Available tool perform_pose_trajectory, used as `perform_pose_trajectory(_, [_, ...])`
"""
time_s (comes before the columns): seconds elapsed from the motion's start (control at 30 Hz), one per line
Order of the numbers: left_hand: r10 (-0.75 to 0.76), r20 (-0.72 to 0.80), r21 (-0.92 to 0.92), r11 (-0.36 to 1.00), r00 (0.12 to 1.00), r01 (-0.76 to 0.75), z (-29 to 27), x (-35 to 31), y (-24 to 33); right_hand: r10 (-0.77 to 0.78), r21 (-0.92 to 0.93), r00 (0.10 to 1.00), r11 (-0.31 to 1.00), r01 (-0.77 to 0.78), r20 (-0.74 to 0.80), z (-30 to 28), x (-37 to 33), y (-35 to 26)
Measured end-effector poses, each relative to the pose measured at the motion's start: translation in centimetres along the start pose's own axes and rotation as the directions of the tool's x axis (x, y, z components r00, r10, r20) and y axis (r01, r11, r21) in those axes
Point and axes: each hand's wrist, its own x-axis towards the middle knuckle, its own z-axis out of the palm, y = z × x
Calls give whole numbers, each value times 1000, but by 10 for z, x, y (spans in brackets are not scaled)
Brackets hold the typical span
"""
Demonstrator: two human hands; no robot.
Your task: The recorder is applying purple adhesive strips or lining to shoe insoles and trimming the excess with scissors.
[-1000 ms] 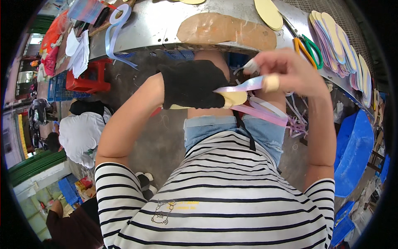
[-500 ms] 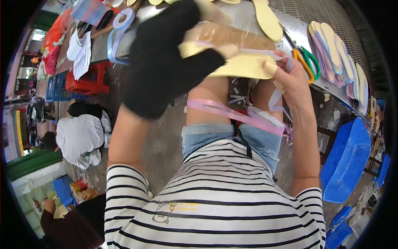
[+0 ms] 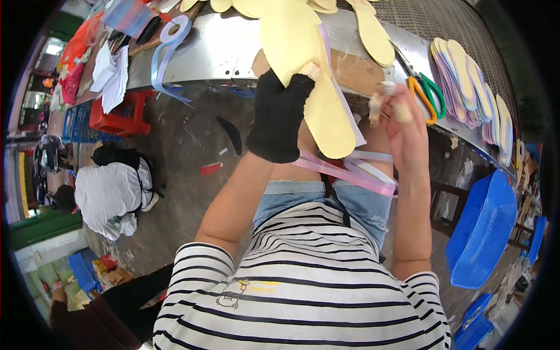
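Note:
My left hand (image 3: 279,119), in a black glove, grips a pale yellow shoe insole (image 3: 306,87) and holds it upright in front of the metal workbench (image 3: 221,49). A pink and lilac ribbon (image 3: 350,172) trails from the insole across my lap. My right hand (image 3: 402,116) is raised beside the insole, its taped fingertips pinched together near the ribbon's upper end. Whether it holds the ribbon is unclear.
More yellow insoles (image 3: 373,32) lie on the bench, and a row of pastel insoles (image 3: 466,81) at its right. Scissors with orange and green handles (image 3: 429,96) lie nearby. A blue tub (image 3: 484,233) stands right, a red stool (image 3: 119,119) left. A person in white (image 3: 114,195) crouches on the floor.
My left hand has lifted the insole from flat over my lap to upright before the bench. My right hand moved away from it to the right.

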Motion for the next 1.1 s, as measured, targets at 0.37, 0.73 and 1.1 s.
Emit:
perform_pose_trajectory(0.37, [-50, 2, 4, 999, 999, 50, 27, -20, -2, 71, -354, 980, 935, 0, 187, 25, 8, 5])
perform_pose_trajectory(0.73, [-15, 36, 13, 1000, 999, 14, 16, 2, -9, 19, -288, 987, 957, 29, 163, 29, -2, 26])
perform_pose_trajectory(1.1, [-77, 162, 70, 995, 984, 67, 13, 0, 8, 636, 41, 611, 676, -736, 471, 2, 0, -2])
